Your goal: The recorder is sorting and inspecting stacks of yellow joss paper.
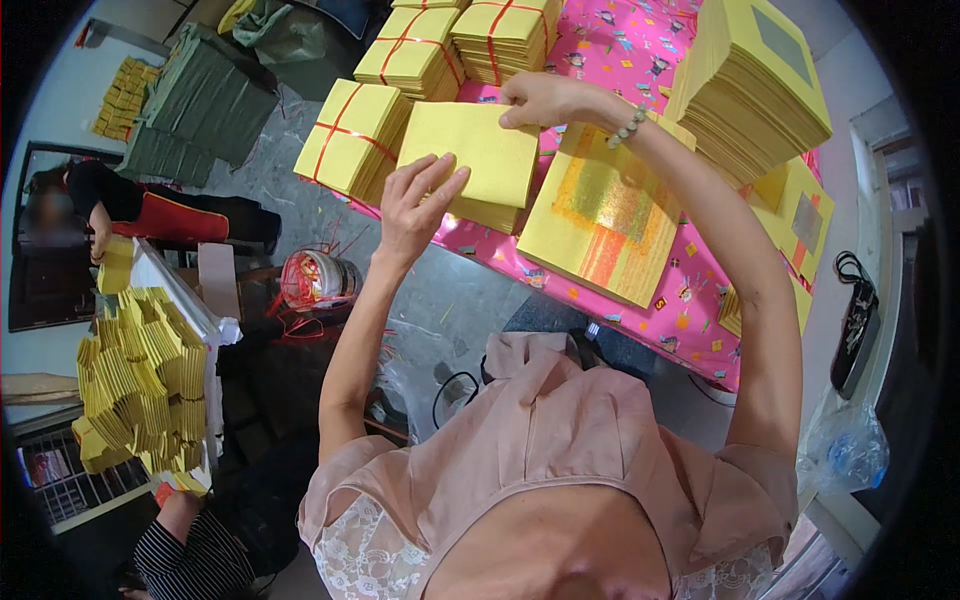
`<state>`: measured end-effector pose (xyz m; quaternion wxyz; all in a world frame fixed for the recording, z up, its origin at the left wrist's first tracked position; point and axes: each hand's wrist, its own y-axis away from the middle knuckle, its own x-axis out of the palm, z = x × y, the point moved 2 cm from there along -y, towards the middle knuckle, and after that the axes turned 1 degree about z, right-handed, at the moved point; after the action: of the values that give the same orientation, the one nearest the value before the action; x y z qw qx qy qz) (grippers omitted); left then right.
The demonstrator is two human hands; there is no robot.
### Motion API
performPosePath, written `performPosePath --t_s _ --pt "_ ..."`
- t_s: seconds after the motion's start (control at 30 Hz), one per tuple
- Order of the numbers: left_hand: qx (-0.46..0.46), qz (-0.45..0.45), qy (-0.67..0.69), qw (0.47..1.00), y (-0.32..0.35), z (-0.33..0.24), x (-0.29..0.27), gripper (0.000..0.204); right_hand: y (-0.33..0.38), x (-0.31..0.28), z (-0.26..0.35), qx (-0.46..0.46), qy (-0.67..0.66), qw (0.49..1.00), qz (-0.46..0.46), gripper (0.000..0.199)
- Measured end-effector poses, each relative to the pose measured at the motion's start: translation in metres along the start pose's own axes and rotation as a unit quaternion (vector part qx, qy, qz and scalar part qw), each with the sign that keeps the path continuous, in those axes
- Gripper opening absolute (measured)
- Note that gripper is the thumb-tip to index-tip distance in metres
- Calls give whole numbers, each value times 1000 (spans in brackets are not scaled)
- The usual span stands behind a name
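Observation:
A stack of yellow paper without a band sits at the near edge of the pink table, in front of me. Against its near left side rests my left hand, fingers extended and a little apart over the top sheet. At the far right corner, my right hand has its thumb and curled fingers closed on the paper; the undersides of those fingers are hidden. Just right of it lies a wider pile of yellow paper, its top sheet printed with a gold square and orange bands, partly beneath my right forearm.
Red-banded bundles stand to the left and behind. A tall paper stack is at the right, on a pink patterned tablecloth. A tub with red strips sits on the floor. Two other people work at a side table heaped with folded yellow paper.

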<state>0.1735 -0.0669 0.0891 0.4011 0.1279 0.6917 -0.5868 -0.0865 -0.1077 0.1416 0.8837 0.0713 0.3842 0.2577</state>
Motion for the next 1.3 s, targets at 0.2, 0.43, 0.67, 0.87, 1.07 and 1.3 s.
performPosePath --t_s 0.2,0.43,0.67,0.87,1.07,1.3 --pt "-23 54 35 998 31 5 18 47 -25 27 -9 52 112 992 26 28" --pt "-45 89 83 992 33 9 22 54 -43 41 -29 99 185 975 73 34" --pt "-63 118 127 983 42 14 24 51 -43 48 -28 112 172 975 81 37" --pt "-135 129 161 969 39 5 24 44 -42 53 -16 101 242 962 81 39" --pt "-224 173 98 954 29 -19 42 56 -43 57 -22 75 249 965 43 35" --pt "-216 200 32 955 34 -21 47 58 -36 47 -9 90 240 966 33 32"
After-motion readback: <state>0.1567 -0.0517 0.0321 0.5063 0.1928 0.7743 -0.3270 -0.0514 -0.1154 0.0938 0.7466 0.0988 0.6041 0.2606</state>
